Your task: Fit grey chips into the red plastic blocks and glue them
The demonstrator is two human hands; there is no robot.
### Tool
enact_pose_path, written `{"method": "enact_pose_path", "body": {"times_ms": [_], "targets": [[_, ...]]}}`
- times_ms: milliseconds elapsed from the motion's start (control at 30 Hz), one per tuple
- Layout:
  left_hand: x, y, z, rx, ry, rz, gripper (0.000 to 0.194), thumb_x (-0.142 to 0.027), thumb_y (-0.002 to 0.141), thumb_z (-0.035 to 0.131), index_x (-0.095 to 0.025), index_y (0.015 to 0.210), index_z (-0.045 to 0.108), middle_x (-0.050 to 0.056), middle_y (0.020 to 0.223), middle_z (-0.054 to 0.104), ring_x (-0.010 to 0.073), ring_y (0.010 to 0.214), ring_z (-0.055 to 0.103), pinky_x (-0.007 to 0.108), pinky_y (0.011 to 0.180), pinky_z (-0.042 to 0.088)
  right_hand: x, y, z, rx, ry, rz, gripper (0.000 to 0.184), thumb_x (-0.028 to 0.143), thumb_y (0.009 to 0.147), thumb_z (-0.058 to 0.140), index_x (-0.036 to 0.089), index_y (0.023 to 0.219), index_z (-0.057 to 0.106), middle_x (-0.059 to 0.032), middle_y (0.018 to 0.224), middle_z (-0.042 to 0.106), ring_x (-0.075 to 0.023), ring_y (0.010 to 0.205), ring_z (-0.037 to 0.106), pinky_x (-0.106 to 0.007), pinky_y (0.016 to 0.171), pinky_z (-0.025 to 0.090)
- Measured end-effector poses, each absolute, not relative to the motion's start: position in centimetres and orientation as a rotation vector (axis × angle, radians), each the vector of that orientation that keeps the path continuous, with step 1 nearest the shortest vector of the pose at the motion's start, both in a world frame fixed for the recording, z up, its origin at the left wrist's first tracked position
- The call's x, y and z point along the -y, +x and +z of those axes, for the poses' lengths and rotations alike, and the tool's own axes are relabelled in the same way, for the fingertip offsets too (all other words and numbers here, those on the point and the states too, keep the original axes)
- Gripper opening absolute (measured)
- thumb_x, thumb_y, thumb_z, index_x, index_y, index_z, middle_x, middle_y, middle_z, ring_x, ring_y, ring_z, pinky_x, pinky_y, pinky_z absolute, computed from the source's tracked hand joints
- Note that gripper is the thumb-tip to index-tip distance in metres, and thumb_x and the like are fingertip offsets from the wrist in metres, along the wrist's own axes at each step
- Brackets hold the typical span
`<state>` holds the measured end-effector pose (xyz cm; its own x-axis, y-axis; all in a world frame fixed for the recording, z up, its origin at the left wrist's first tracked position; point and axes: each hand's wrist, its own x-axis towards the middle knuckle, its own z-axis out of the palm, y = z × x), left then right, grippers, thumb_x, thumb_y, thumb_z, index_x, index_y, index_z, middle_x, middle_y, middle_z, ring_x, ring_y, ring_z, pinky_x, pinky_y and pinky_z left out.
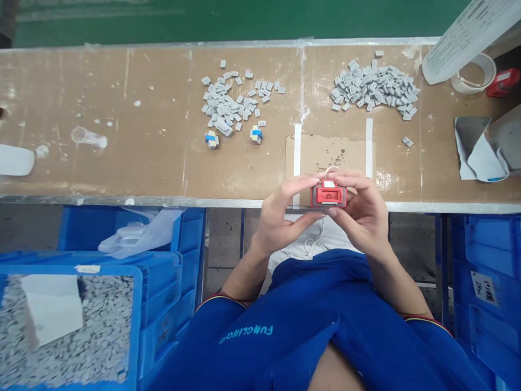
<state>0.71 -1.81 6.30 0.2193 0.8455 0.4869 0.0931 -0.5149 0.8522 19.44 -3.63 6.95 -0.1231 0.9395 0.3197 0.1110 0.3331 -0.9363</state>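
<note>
Between both hands, over the front edge of the bench, is a small red block-shaped fixture point(329, 195) with a grey band and a recess in its face. A white piece lies at its top, and a thin pale ring stands up behind it. My left hand point(280, 212) grips its left side, thumb below and fingers above. From the right, my right hand point(362, 209) closes on it the same way, thumb at the lower edge. Beyond the hands lies a cardboard patch point(329, 152) with white tape strips on both sides and dark specks.
Heaps of small grey pieces lie at the back middle point(232, 100) and back right point(374, 84). Two blue-banded bundles point(256, 134) sit left of the patch. A white cylinder point(468, 41), tape roll point(474, 73) and torn paper are far right. A blue crate point(138, 304) of grey pieces stands lower left.
</note>
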Motion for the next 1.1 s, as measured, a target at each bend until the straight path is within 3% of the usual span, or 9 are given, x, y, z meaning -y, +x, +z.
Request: {"method": "enact_pose_path", "body": {"times_ms": [100, 233, 333, 467, 667, 767, 900, 1000, 1100], "targets": [[1.7, 0.9, 5.7, -0.846, 1.757, 1.382, 0.053, -0.032, 0.092, 0.082, -0.029, 0.142, 0.066, 0.011, 0.136, 0.076, 0.029, 0.129, 0.072, 0.047, 0.112, 0.06, 3.7, 19.0, 6.4, 1.41, -0.96, 1.066, 0.032, 0.042, 0.102, 0.068, 0.028, 0.129, 0.058, -0.0104, 0.129, 0.067, -0.0242, 0.126, 0.069, -0.041, 0.096, 0.068], [1.9, 0.7, 5.5, -0.842, 1.672, 1.331, 0.041, -0.033, 0.099, 0.072, -0.027, 0.139, 0.068, 0.011, 0.138, 0.076, 0.0269, 0.127, 0.074, 0.043, 0.11, 0.062, 3.9, 19.2, 6.4, 1.412, -1.021, 1.098, 0.028, 0.034, 0.101, 0.07, 0.027, 0.128, 0.066, -0.0109, 0.131, 0.065, -0.0244, 0.126, 0.068, -0.042, 0.095, 0.067], [2.2, 0.5, 5.5, -0.82, 1.636, 1.273, 0.04, -0.029, 0.102, 0.068, -0.026, 0.142, 0.065, 0.012, 0.141, 0.074, 0.0246, 0.126, 0.075, 0.038, 0.105, 0.064, 4.1, 19.9, 7.4, 1.573, -1.156, 0.829, 0.03, 0.025, 0.097, 0.074, 0.028, 0.127, 0.07, -0.0089, 0.121, 0.065, -0.0221, 0.112, 0.069, -0.039, 0.086, 0.066], [1.9, 0.5, 5.9, -0.755, 1.714, 1.225, 0.042, -0.028, 0.1, 0.072, -0.025, 0.141, 0.067, 0.013, 0.137, 0.076, 0.0261, 0.129, 0.072, 0.04, 0.109, 0.061, 4.4, 20.3, 9.0, 1.776, -1.113, 0.46, 0.025, 0.013, 0.098, 0.071, 0.027, 0.118, 0.07, -0.0042, 0.101, 0.069, -0.0172, 0.089, 0.07, -0.033, 0.076, 0.061], [1.3, 0.8, 6.4, -0.703, 1.775, 1.251, 0.045, -0.04, 0.099, 0.071, -0.022, 0.14, 0.069, 0.013, 0.125, 0.079, 0.0256, 0.119, 0.075, 0.041, 0.105, 0.063, 4.7, 20.8, 9.9, 1.924, -1.119, 0.357, 0.014, 0.013, 0.101, 0.066, 0.024, 0.109, 0.068, -0.0043, 0.094, 0.069, -0.0167, 0.083, 0.068, -0.031, 0.069, 0.056], [1.3, 0.9, 6.7, -0.733, 1.82, 1.233, 0.04, -0.038, 0.101, 0.068, -0.021, 0.138, 0.071, 0.013, 0.125, 0.08, 0.0251, 0.12, 0.076, 0.04, 0.106, 0.062, 4.6, 21.0, 9.7, 1.929, -1.142, 0.325, 0.009, 0.014, 0.103, 0.063, 0.022, 0.098, 0.066, -0.0013, 0.081, 0.063, -0.0143, 0.071, 0.06, -0.028, 0.062, 0.05], [1.0, 2.1, 7.5, -0.761, 1.88, 1.144, 0.036, -0.03, 0.1, 0.069, -0.023, 0.135, 0.073, 0.012, 0.129, 0.08, 0.0259, 0.124, 0.075, 0.041, 0.113, 0.059, 5.0, 21.7, 9.9, 1.894, -1.175, 0.281, 0.018, 0.019, 0.105, 0.058, 0.021, 0.088, 0.063, -0.001, 0.076, 0.057, -0.0139, 0.067, 0.058, -0.026, 0.061, 0.048], [-0.1, 4.1, 7.9, -0.693, 1.865, 1.008, 0.039, -0.032, 0.099, 0.071, -0.026, 0.138, 0.072, 0.01, 0.133, 0.079, 0.0272, 0.126, 0.074, 0.045, 0.121, 0.053, 6.0, 24.0, 10.9, 1.881, -1.223, 0.224, 0.021, 0.021, 0.107, 0.053, 0.02, 0.088, 0.062, -0.0028, 0.078, 0.06, -0.0148, 0.07, 0.06, -0.026, 0.063, 0.05], [-2.0, 6.0, 8.4, -0.631, 1.858, 0.788, 0.061, -0.041, 0.097, 0.072, -0.027, 0.155, 0.057, 0.014, 0.154, 0.065, 0.0315, 0.133, 0.071, 0.046, 0.115, 0.059, 7.7, 29.3, 12.6, 1.944, -1.529, 0.16, 0.022, 0.027, 0.108, 0.052, 0.021, 0.092, 0.066, -0.0047, 0.082, 0.064, -0.0166, 0.074, 0.063, -0.027, 0.067, 0.052]]}}
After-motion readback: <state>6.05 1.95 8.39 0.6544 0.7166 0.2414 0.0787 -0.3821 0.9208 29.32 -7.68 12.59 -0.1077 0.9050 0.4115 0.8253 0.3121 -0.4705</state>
